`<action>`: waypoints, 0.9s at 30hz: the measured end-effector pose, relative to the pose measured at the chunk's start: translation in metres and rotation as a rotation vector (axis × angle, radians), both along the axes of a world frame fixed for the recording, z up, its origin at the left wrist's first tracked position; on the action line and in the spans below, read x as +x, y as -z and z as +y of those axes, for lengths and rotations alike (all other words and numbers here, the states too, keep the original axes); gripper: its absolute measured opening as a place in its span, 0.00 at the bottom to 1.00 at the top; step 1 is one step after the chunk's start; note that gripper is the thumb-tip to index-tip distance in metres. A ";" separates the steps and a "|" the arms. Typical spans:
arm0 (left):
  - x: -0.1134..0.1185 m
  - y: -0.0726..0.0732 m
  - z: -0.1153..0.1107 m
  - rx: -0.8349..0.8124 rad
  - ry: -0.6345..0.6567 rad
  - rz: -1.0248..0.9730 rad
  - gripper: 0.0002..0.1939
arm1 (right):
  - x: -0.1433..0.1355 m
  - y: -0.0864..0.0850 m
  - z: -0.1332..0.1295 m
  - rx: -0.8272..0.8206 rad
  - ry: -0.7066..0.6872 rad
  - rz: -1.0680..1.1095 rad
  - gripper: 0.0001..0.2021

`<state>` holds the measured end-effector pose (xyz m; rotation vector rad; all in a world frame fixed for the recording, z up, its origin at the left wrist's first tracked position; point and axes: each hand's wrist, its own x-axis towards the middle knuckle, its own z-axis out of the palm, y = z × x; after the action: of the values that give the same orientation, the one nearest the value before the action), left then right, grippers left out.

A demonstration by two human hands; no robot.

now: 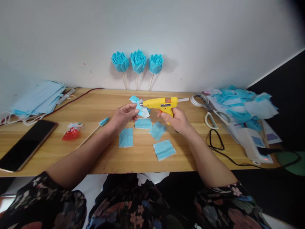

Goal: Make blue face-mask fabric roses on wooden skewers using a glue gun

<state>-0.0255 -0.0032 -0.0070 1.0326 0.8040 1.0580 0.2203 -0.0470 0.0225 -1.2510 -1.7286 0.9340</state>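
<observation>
Between the fingers and thumb of my left hand (pixel 124 116) is a blue-and-white piece of mask fabric (pixel 143 112). My right hand (pixel 177 119) grips a yellow glue gun (pixel 159 103) by its handle, with a white glue stick (pixel 183 99) poking out at the back. The nozzle touches or nearly touches the fabric. Below my hands lie several blue fabric squares (pixel 126 137), one of them (pixel 164 149) nearer the table's front edge. Left of my left hand, a thin wooden stick with a small blue fabric tip (pixel 104 121) rests on the table.
Three blue fabric flowers (pixel 138 61) on sticks lean against the wall. Face masks (pixel 39 98), a phone (pixel 27 144) and a red packet (pixel 71 132) lie left. At right are tape (pixel 199 100), scissors (pixel 217 118), fabric scraps (pixel 243 103), a power strip (pixel 254 148) and a black cable (pixel 228 156).
</observation>
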 end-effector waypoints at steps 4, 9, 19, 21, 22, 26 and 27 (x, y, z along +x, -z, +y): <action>0.000 0.000 -0.001 0.036 0.018 -0.008 0.21 | -0.001 -0.001 0.000 0.001 -0.004 0.006 0.20; 0.000 0.001 0.000 0.031 0.000 -0.002 0.23 | -0.001 -0.002 -0.001 -0.006 -0.009 0.002 0.21; -0.001 0.002 0.001 0.100 -0.012 0.038 0.20 | 0.000 0.002 -0.001 0.047 -0.034 -0.063 0.21; -0.002 0.004 0.002 0.106 -0.021 0.058 0.19 | 0.001 0.003 0.000 0.057 -0.029 -0.084 0.21; -0.002 0.004 0.003 0.107 -0.027 0.070 0.18 | 0.002 0.004 0.000 0.062 -0.026 -0.096 0.21; -0.003 0.003 0.002 0.131 -0.058 0.111 0.17 | 0.004 0.002 0.000 0.083 -0.029 -0.150 0.21; -0.003 0.002 0.002 0.141 -0.060 0.120 0.17 | 0.005 0.001 0.000 0.092 -0.028 -0.159 0.21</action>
<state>-0.0290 -0.0011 -0.0094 1.2068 0.8712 1.1243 0.2251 -0.0469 0.0212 -1.2723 -1.8953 0.7790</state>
